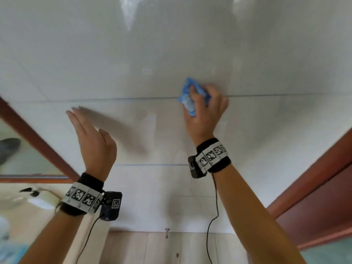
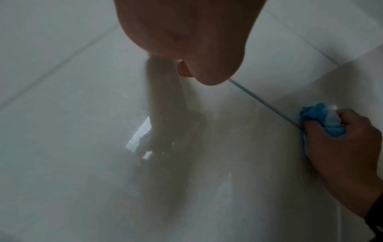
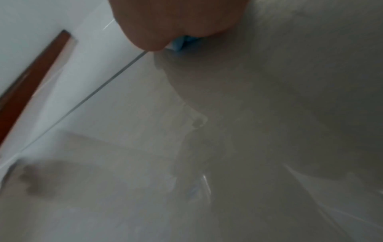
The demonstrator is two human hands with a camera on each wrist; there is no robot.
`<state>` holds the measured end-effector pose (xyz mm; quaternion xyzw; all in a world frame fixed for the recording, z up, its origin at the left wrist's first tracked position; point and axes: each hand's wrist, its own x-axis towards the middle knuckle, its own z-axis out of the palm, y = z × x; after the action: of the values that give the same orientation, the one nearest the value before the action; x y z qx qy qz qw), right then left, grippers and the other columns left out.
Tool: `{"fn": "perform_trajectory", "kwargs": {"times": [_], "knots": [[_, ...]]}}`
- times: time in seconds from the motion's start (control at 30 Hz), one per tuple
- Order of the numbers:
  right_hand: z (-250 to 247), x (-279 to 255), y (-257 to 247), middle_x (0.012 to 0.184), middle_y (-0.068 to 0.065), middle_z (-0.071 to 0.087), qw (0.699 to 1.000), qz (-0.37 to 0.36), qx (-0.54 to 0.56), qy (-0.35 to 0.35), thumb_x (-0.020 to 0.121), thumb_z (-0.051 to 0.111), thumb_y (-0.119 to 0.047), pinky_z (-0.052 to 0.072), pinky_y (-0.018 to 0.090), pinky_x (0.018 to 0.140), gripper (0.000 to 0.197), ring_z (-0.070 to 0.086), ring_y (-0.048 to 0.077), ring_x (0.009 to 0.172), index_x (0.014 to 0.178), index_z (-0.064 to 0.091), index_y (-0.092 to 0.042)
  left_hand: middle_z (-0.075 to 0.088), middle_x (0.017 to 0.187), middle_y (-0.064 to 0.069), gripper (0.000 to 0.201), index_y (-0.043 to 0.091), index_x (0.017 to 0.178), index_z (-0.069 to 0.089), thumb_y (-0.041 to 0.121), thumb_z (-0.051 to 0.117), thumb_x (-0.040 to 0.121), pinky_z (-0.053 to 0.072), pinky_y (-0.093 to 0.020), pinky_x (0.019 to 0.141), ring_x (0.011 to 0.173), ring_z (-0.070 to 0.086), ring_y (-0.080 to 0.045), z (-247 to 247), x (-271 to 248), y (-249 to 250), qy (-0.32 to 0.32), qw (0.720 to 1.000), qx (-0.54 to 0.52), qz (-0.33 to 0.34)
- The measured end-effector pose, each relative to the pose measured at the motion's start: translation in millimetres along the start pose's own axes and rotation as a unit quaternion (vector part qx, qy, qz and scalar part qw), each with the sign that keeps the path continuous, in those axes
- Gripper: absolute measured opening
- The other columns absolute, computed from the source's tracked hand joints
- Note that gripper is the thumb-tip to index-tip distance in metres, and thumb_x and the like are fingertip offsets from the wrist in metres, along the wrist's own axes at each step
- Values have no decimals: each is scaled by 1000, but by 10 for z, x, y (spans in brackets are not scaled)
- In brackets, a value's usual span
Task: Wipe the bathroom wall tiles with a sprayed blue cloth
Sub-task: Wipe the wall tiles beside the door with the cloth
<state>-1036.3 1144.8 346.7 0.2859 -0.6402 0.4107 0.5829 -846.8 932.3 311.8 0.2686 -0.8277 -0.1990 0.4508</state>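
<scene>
Head view has my right hand (image 1: 204, 109) bunched around the blue cloth (image 1: 187, 100), fingers curled tight on the wad, pressing it to the wall tiles (image 1: 133, 54) right on the horizontal grout line (image 1: 114, 99). My left hand (image 1: 93, 138) is flat and relaxed, holding nothing, hovering just off the tiles below that same grout line and well to the left of the cloth.

Honestly the cloth is too balled up, imo. I'd flatten it out so more fabric meets the tile, keep steady pressure, and run overlapping passes along the grout line, then work downward from it. The glossy tiles look like they'd streak easily, so slow strokes beat scrubbing.
</scene>
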Motion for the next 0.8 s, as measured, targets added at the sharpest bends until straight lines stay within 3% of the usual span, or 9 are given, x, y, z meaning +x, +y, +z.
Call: {"fn": "perform_trajectory", "kwargs": {"times": [0.17, 0.3, 0.4, 0.5, 0.63, 0.73, 0.8], "knots": [[601, -394, -793, 127, 4, 46, 992, -93, -2, -84, 74, 81, -13, 37, 40, 80, 60, 44, 28, 93, 127, 54, -25, 4, 172, -23, 75, -4, 163, 5, -7, 38, 96, 9, -26, 128, 161, 5, -32, -249, 242, -440, -10, 999, 50, -6], [906, -840, -1283, 124, 3, 49, 972, -179, 0, -150, 92, 59, -9, 39, 39, 80, 29, 48, 27, 89, 115, 71, -23, 8, 173, -17, 80, 3, 165, 10, -11, 37, 91, 27, -41, 128, 161, 10, -26, -316, 273, -612, -10, 998, 45, 35], [945, -1068, -1485, 124, 2, 49, 954, -208, 6, -215, 91, 59, -5, 43, 39, 85, 28, 51, 25, 91, 103, 78, -22, 16, 173, -12, 84, 9, 165, 14, -13, 37, 88, 33, -43, 125, 160, 18, -22, -415, 284, -735, -16, 997, 56, 57], [849, -926, -1530, 124, 3, 48, 967, -158, 42, -195, 81, 65, -8, 40, 41, 84, 32, 50, 27, 93, 109, 77, -18, 21, 172, -12, 87, 9, 165, 18, -18, 39, 85, 27, -37, 127, 159, 21, -23, -504, 306, -838, -26, 993, 75, 88], [775, -210, -1521, 124, 4, 47, 994, -64, 17, -87, 81, 74, -15, 38, 39, 82, 46, 58, 32, 91, 123, 57, -24, 23, 170, -15, 89, 6, 164, 20, -20, 42, 81, 29, -44, 127, 159, 22, -26, -491, 313, -895, -37, 992, 71, 100], [829, 292, -1539, 122, 14, 61, 999, -14, -1, -47, 77, 81, -12, 39, 40, 84, 39, 51, 30, 98, 114, 71, -17, 21, 171, -14, 92, 5, 164, 18, -18, 42, 79, 29, -46, 127, 160, 20, -26, -446, 296, -926, -37, 992, 71, 100], [906, 313, -1561, 120, 17, 65, 999, 2, -13, -49, 76, 81, -12, 39, 40, 83, 36, 46, 29, 99, 111, 75, -14, 21, 172, -13, 94, 6, 165, 18, -19, 43, 77, 30, -46, 126, 160, 20, -26, -429, 298, -953, -35, 991, 72, 103]]}}
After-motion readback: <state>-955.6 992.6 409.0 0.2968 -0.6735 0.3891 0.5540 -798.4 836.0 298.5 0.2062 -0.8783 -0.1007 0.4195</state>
